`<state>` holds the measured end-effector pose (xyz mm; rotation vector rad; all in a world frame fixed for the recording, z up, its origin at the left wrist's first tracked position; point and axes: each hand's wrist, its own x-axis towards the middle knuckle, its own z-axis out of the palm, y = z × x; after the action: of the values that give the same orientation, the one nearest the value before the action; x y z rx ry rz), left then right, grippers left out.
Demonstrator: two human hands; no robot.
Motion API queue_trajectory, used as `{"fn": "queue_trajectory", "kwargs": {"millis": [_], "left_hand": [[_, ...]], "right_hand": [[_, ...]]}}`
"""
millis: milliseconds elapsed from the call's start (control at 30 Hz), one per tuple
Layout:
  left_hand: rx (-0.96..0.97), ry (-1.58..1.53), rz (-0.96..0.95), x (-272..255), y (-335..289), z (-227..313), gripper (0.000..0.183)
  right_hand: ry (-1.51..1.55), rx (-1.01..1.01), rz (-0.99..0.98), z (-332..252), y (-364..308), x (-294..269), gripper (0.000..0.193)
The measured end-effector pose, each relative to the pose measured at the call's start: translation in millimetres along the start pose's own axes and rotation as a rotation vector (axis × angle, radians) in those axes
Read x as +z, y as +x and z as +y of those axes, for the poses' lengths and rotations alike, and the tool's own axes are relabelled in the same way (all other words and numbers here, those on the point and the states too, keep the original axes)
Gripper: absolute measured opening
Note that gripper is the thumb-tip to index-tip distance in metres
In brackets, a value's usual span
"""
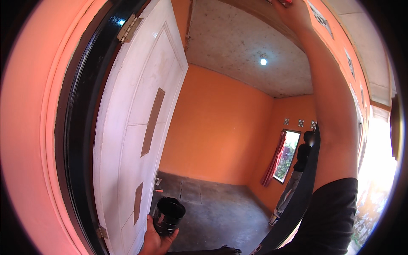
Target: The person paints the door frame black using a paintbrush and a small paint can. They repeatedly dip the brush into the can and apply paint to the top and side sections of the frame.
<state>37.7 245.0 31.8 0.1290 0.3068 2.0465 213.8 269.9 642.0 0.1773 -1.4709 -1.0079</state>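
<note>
Orange walls (216,123) bound a broad grey floor (221,212); the white door (136,106) — hinged on a black frame (80,127) — blocks the left. A person (302,157) stands beside the window (289,153). Low beside the door, the left hand's (156,241) fingers curl round a black container (167,219); the right hand (295,16), raised, meets a red object (288,1), its grip cut off, untellable.

Right hand (294,16): cut off at the top, just a sliver of the red thing (288,1) in it | black container (166,219) in the left hand (157,241): can't make out what's inside | co-worker (302,157): partly behind door frame (303,204) | orange bit (159,191) near white door's (131,110) edge: too small to tell
</note>
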Motion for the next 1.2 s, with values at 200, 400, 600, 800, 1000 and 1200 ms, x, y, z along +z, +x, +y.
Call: {"fn": "queue_trajectory", "kwargs": {"millis": [200,400,600,800,1000,1200], "left_hand": [[-0.026,-0.032,-0.053,-8,12,-4,0.051],[-0.021,-0.021,-0.045,-3,9,-2,0.051],[-0.03,-0.008,-0.036,-2,9,5,0.049],[-0.018,-0.028,0.001,1,4,6,0.05],[-0.037,-0.016,-0.053,1,5,2,0.051],[-0.058,-0.002,-0.093,6,3,-7,0.049]], "right_hand": [[-0.086,0.044,-0.036,14,-9,-26,0.016],[0.079,-0.04,0.003,-31,16,-3,0.016],[0.145,-0.203,0.043,-30,38,34,0.017],[0.064,-0.058,0.013,-15,14,16,0.017],[-0.134,-0.014,-0.042,0,-1,-8,0.017],[-0.271,-0.021,-0.107,61,-15,-34,0.019]]}}
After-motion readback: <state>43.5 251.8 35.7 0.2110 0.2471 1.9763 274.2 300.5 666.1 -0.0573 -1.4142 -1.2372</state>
